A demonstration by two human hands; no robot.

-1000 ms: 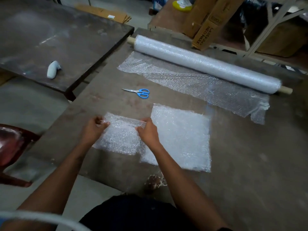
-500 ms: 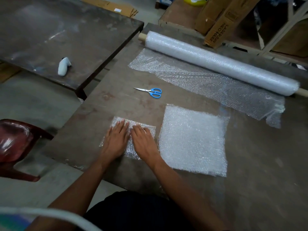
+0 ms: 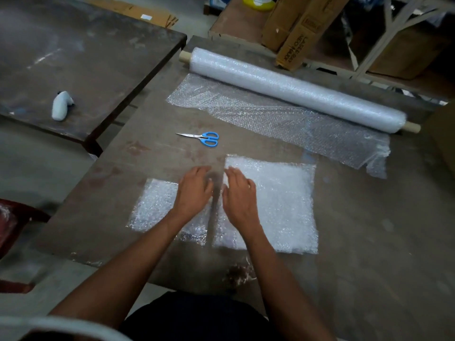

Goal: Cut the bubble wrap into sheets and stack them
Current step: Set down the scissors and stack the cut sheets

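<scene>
Under both hands' relaxed fingers (image 3: pixel 197 172) lie a small bubble-wrap sheet (image 3: pixel 157 203) and taller stack (image 3: pixel 283 207).

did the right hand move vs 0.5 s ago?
Yes. The right hand was flat on the small sheet, left of the big sheet; now it has shifted right and away from the person, over the big sheet's left edge.

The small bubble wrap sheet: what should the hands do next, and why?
Probably lift the small sheet onto the large stack beside it. Both hands, left and right, are open and hold nothing, and the sheet lies apart.
</scene>
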